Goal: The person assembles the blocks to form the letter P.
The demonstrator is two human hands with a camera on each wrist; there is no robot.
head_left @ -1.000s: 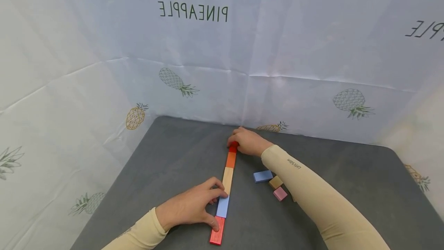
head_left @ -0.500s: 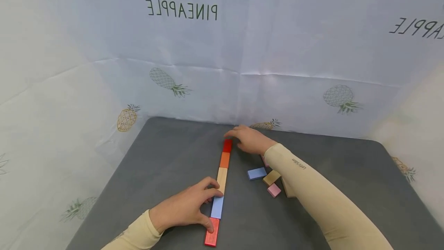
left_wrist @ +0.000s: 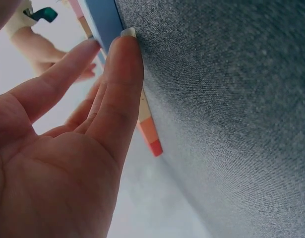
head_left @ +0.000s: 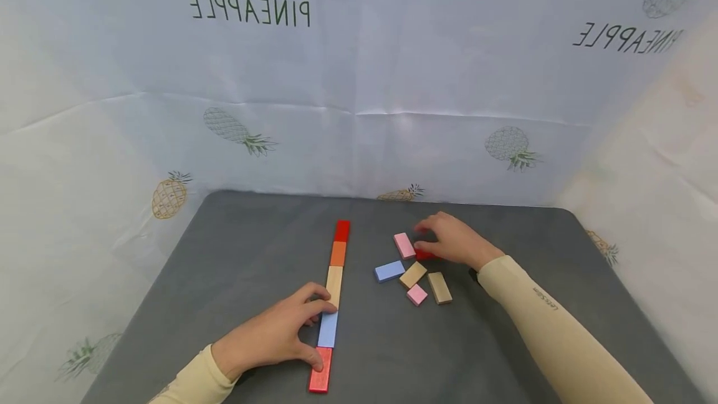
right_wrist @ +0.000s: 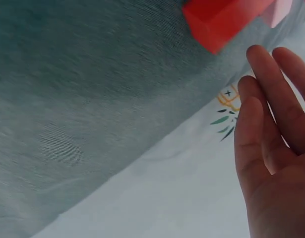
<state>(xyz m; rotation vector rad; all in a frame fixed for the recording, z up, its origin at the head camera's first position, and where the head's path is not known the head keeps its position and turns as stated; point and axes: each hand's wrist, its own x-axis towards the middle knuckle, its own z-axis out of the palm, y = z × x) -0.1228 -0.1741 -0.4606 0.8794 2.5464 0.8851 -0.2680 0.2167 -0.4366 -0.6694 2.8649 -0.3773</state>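
A straight row of wooden blocks runs away from me in the head view: a red block (head_left: 320, 376) nearest, then a light blue block (head_left: 328, 330), a plain wood block (head_left: 334, 282), an orange block (head_left: 338, 254) and a far red block (head_left: 342, 230). My left hand (head_left: 275, 338) rests along the near end, thumb on the red block and fingertips by the blue and plain ones. Over a loose red block (head_left: 429, 255) hovers my right hand (head_left: 455, 240), its fingers spread. The right wrist view shows that red block (right_wrist: 224, 20) just beyond the fingertips.
Left of the right hand lie a pink block (head_left: 404, 245), a blue block (head_left: 389, 271), two plain wood blocks (head_left: 440, 288) and a small pink block (head_left: 417, 295). A pineapple-print cloth (head_left: 437, 80) hangs behind the grey table (head_left: 269, 229).
My right hand has let go of the far red block of the row and moved right to the loose red block. The left hand stays by the row's near end. The head view has turned right.
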